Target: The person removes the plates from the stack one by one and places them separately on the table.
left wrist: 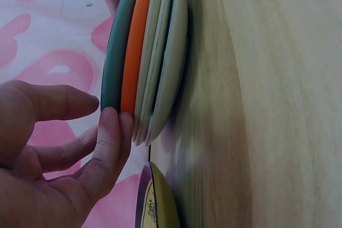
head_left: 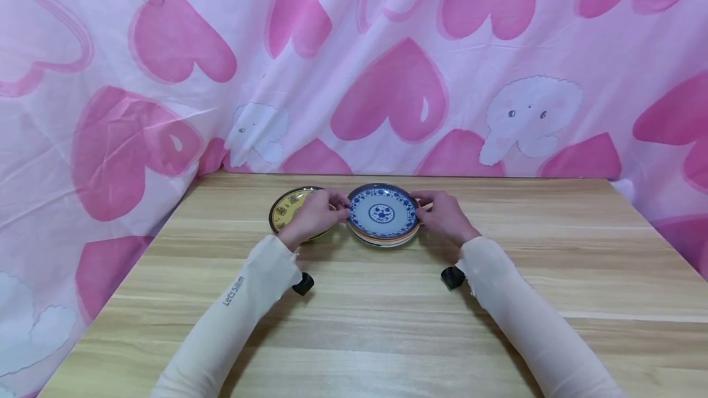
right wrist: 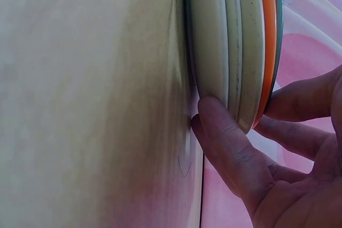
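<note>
Hands, left (head_left: pixel 315 214) and right (head_left: pixel 442 215), pinch opposite rims of flat, face-up plate stack (head_left: pixel 383 214).

A stack of round ceramic plates (head_left: pixel 383 214) stands on the wooden table (head_left: pixel 387 324), near its far edge. The left hand (head_left: pixel 312 217) is at its left rim, the right hand (head_left: pixel 445 217) at its right. A single yellow plate (head_left: pixel 284 209) lies just left of the stack, behind the left hand.

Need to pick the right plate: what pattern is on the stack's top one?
Blue-and-white floral top plate; head view shows it best.
</note>
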A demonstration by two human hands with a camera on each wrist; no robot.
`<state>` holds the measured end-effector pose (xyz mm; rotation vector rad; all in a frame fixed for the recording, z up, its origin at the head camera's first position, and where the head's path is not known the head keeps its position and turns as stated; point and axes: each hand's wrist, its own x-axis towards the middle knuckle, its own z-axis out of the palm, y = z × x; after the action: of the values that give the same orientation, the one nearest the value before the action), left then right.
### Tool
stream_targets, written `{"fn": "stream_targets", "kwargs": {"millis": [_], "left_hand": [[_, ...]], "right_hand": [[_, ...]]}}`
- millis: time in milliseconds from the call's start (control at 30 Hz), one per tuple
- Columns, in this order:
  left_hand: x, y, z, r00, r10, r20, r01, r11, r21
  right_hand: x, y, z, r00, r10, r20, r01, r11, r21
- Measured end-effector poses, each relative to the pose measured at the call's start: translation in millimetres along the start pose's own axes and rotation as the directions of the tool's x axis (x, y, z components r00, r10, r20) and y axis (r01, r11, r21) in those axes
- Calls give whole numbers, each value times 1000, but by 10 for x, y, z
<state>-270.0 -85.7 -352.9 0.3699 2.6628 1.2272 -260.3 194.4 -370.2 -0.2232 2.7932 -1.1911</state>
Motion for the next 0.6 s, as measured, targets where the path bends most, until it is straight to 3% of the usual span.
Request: {"fn": "stream_targets", "kwargs": {"millis": [433, 600], "left_hand": [[39, 31, 27, 999, -35, -22, 35, 999, 21], [41, 35, 38, 999, -27, -34, 28, 999, 24]], "right_hand": [[-12, -28, 13, 1000, 25, 16, -25, 1000, 11], [-20, -33, 12, 1000, -7, -7, 6, 1000, -8]]}}
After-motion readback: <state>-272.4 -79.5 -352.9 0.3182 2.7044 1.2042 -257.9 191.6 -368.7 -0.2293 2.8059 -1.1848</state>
